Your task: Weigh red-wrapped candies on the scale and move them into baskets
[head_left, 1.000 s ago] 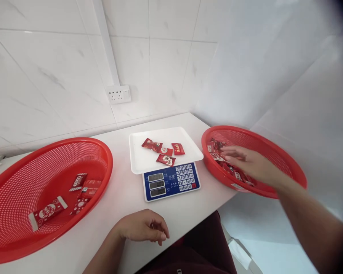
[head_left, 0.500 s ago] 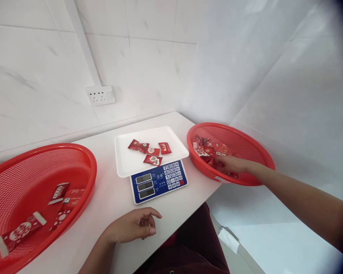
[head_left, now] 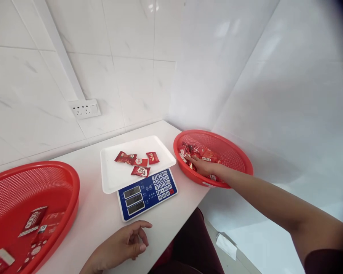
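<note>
My right hand (head_left: 205, 166) reaches into the red basket (head_left: 234, 152) on the right and lies on the pile of red candy packets (head_left: 201, 153); its fingertips are buried among them, so any grip is hidden. My left hand (head_left: 122, 243) rests on the white table (head_left: 103, 217) near its front edge, fingers loosely curled and holding nothing. Between my hands stands a blue scale (head_left: 147, 193) with a white tray (head_left: 114, 179) bearing several red candy packets (head_left: 137, 161).
A large red basket (head_left: 71, 182) at the left holds a few red packets (head_left: 34, 224). A wall socket (head_left: 85, 109) sits on the tiled wall behind. The table ends just right of the scale; floor lies below with a white scrap (head_left: 227, 246).
The view swung right, so everything shifted left in frame. My right hand went deeper into the right basket among the packets. My left hand's fingers uncurled a little.
</note>
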`<state>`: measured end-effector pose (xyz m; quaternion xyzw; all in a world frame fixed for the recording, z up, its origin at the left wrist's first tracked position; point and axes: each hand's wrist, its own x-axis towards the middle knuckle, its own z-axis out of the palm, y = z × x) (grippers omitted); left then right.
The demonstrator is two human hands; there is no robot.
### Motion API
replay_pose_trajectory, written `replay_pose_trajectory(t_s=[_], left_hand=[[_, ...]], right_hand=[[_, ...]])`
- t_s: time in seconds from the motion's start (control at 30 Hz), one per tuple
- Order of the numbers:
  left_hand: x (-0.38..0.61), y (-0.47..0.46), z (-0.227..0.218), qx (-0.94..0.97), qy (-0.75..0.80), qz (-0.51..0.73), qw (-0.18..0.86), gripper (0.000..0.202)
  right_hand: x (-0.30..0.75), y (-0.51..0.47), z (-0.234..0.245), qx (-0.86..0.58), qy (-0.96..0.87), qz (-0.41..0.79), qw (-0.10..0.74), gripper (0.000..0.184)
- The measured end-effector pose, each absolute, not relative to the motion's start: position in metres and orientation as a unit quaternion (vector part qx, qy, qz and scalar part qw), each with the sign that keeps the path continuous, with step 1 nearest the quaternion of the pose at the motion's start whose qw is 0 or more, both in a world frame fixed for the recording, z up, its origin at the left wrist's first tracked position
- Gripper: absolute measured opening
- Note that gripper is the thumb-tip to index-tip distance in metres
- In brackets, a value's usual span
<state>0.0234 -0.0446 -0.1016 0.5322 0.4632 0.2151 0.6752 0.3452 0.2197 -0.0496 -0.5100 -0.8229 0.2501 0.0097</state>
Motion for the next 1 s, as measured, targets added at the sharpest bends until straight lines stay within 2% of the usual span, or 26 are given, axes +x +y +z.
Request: replay_pose_trajectory(t_s=[0.07,0.17,0.23,0.53,0.7,0.8,0.9,1.0], left_hand=[[0.023,-0.045,-0.105,0.537,0.462,0.22,0.67,0.058],[0.023,-0.045,-0.111,0.541,0.462,0.224,0.666,0.058],[0.023,-0.045,-0.113,0.539,0.464,0.222,0.667,0.057],[0.025,-0.047,-0.104,0.525,0.469,0.221,0.675,0.06],[0.025,-0.045,-0.103,0.515,0.453,0.251,0.683,0.061],[0.03,-0.046,-0.098,0.486,0.436,0.299,0.696,0.061],[0.04,-0.049,-0.09,0.449,0.412,0.371,0.7,0.071],[0.05,-0.049,-0.085,0.412,0.386,0.425,0.708,0.083]], right_hand=[[0.341,0.219,-0.053,-0.519,-0.821,0.236,0.033,0.063],[0.344,0.223,-0.046,-0.524,-0.819,0.215,0.088,0.025],[0.351,0.227,-0.039,-0.53,-0.811,0.209,0.133,0.014],[0.37,0.235,-0.024,-0.587,-0.712,0.239,0.302,0.022],[0.341,0.207,0.004,-0.56,-0.678,0.303,0.367,0.029],[0.306,0.164,0.02,-0.479,-0.707,0.387,0.348,0.029],[0.267,0.11,0.013,-0.358,-0.776,0.462,0.236,0.023],[0.229,0.062,-0.014,-0.269,-0.834,0.455,0.159,0.022]])
